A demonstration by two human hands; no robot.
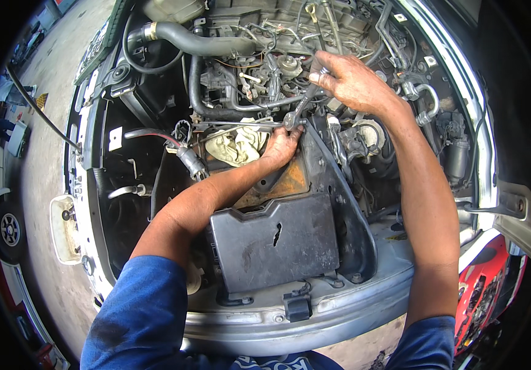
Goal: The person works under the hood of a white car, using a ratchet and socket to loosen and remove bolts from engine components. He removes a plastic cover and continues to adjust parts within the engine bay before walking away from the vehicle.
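Observation:
Over the open engine bay, my right hand (358, 81) is closed around the upper end of a metal ratchet wrench (304, 103). The wrench slants down to the left, its round head near the middle of the bay. My left hand (281, 147) reaches in from below, fingers closed at that head; whatever lies beneath the fingers is hidden. A crumpled pale yellow cloth (238, 147) lies just left of my left hand. Under my left wrist is a rusty brown metal surface (290, 179).
A black plastic cover (275, 243) with a torn slot sits nearest me. A thick black hose (207, 42) crosses the far left. Wiring and pipes surround my hands. A cable connector (190, 161) stands left of the cloth. A red panel (478, 287) shows at lower right.

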